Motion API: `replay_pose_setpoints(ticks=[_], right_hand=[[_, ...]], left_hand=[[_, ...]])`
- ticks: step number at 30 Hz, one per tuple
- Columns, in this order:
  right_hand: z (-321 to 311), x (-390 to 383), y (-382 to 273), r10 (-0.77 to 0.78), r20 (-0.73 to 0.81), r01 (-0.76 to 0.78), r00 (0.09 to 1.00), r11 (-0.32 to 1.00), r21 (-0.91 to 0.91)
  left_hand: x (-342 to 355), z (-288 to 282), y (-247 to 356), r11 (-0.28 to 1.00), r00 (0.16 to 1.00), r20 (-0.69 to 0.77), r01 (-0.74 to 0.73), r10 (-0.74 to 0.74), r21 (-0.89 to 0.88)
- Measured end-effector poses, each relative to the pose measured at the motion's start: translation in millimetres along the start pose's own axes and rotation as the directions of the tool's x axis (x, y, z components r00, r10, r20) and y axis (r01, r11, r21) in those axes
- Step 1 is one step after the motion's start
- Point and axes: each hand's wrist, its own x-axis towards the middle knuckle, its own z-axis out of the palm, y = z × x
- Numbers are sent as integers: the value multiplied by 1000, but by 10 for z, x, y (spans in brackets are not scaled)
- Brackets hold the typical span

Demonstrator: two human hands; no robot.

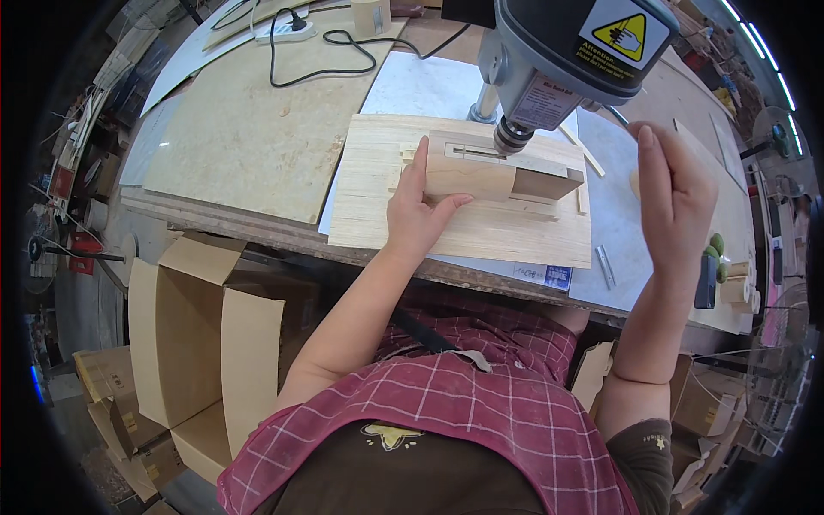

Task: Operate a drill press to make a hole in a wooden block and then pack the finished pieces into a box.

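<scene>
I count two hands, one block and one drill. The left hand (412, 215) has its thumb and forefinger apart, clamped on the left end of the block (468, 180). The block, of pale smooth wood with a narrow slot on top, lies on one board (369, 227). To the right of these fingers is the drill (566, 51), bearing two labels: one has a yellow warning triangle, the other is small and printed. The right hand (678, 193) is raised beside it, fingers curled; on what, I cannot tell.

Upper centre: drill chuck (512, 137) over wooden block (472, 180), board (369, 227) beneath, left hand (414, 210) on block. Upper left: panel (232, 154), left of board. Right: right hand (680, 189). Lower left: carton (193, 343).
</scene>
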Motion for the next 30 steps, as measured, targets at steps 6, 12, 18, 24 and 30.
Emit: replay_pose_setpoints(ticks=[6,12,18,24,30], right_hand=[[150,-210,31,2,-101,1,995,1000,30],[389,-433,143,-17,-215,54,977,984,168],[600,-565,244,-49,-279,102,959,978,179],[808,-682,333,-53,-335,117,941,977,176],[909,-733,402,-49,-334,108,941,981,160]], left_hand=[[7,5,23,1000,1000,8,20,-20,8],[4,7,12,1000,1000,3,10,-10,-20],[4,17,-18,999,1000,6,16,-16,-32],[5,5,21,999,1000,10,22,-22,-29],[3,11,36,999,1000,8,17,-17,-44]])
